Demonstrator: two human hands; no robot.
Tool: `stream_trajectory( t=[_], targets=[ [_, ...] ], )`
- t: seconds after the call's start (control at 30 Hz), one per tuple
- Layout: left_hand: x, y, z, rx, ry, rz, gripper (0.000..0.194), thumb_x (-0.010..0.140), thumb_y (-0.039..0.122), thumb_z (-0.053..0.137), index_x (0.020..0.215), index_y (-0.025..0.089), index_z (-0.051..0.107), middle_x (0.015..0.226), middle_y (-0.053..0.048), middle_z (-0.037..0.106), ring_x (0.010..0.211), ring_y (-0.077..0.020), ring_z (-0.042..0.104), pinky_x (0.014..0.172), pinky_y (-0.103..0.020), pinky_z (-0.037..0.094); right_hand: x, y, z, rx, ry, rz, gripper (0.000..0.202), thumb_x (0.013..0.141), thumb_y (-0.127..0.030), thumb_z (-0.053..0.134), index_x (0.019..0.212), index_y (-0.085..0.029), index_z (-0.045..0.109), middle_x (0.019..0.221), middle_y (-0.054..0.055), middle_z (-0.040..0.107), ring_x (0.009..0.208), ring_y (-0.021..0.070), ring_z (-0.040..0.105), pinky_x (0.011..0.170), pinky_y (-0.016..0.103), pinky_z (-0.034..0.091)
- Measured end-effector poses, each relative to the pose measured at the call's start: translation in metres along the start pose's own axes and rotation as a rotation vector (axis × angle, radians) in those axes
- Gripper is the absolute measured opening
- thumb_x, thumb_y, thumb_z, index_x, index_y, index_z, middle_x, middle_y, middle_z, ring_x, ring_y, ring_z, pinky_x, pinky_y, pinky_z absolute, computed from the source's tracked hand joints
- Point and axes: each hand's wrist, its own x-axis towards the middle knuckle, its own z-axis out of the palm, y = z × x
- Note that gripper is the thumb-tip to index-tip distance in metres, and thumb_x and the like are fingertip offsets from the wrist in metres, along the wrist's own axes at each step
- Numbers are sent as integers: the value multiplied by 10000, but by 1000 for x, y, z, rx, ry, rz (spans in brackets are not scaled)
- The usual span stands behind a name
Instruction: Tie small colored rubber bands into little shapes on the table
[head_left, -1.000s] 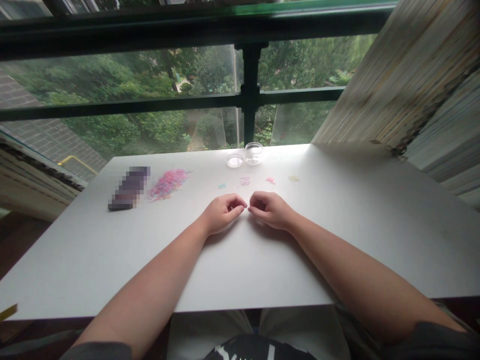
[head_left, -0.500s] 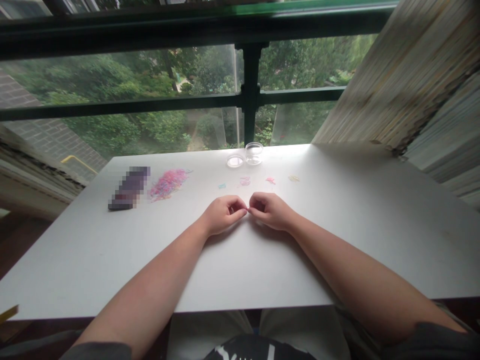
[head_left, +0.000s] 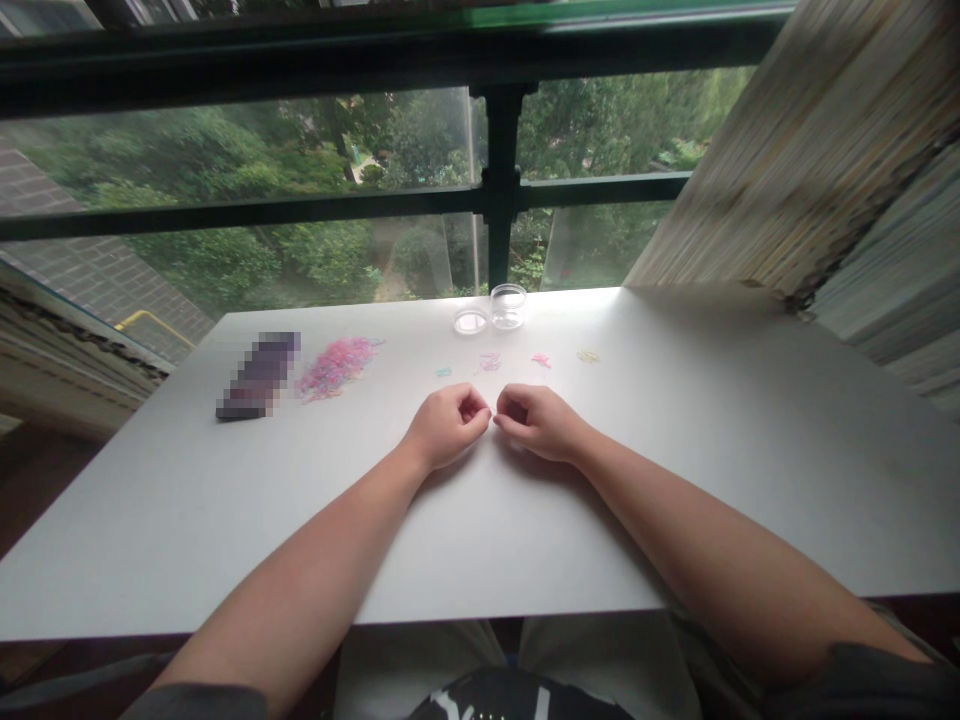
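My left hand (head_left: 450, 425) and my right hand (head_left: 541, 422) meet almost fingertip to fingertip above the white table (head_left: 480, 540). Each is closed in a pinch; whatever lies between the fingertips is too small to make out. Just beyond them lie small groups of thin pieces: teal (head_left: 444, 371), pale pink-purple (head_left: 490, 362), bright pink (head_left: 541, 360) and yellow (head_left: 588, 356). A larger heap of mixed pink, purple and blue pieces (head_left: 339, 368) is further left.
A clear round container (head_left: 508, 308) stands near the table's back edge, beside a clear round lid (head_left: 470, 322). A pixelated dark object (head_left: 259, 378) lies at the left. Behind are a green-framed window and a curtain (head_left: 735, 160) on the right.
My left hand has turned slightly, its wrist shifting a little to the right. The fingertips of both hands are slightly closer to the left. The things on the table have not moved.
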Motion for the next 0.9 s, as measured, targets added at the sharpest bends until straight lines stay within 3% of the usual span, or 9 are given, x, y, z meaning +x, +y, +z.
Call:
stream_trajectory(
  t=[0.23, 0.53, 0.9],
  targets=[
    [0, 0, 1, -15, 0, -5, 139, 756, 293, 537, 738, 162, 580, 680, 5, 598, 593, -104, 518, 574, -221, 408, -1, 0, -1, 7, 0, -15, 42, 724, -180, 516, 689, -170, 495, 586, -36, 487, 531, 79, 406, 514, 207, 325],
    [-2, -1, -5, -75, -93, 34, 150, 758, 295, 537, 743, 151, 579, 676, 1, 585, 576, -99, 482, 547, -209, 389, -1, 1, -1, 25, 12, -23, 35, 724, -178, 511, 697, -172, 490, 585, -41, 464, 531, 79, 392, 511, 210, 320],
    [-1, -3, -5, -66, -90, 35, 160, 770, 296, 521, 753, 152, 588, 679, 6, 577, 588, -100, 469, 544, -209, 370, -1, 2, -1, 46, 6, -18, 29, 727, -187, 515, 706, -169, 505, 581, -41, 462, 527, 79, 385, 508, 210, 317]
  ],
)
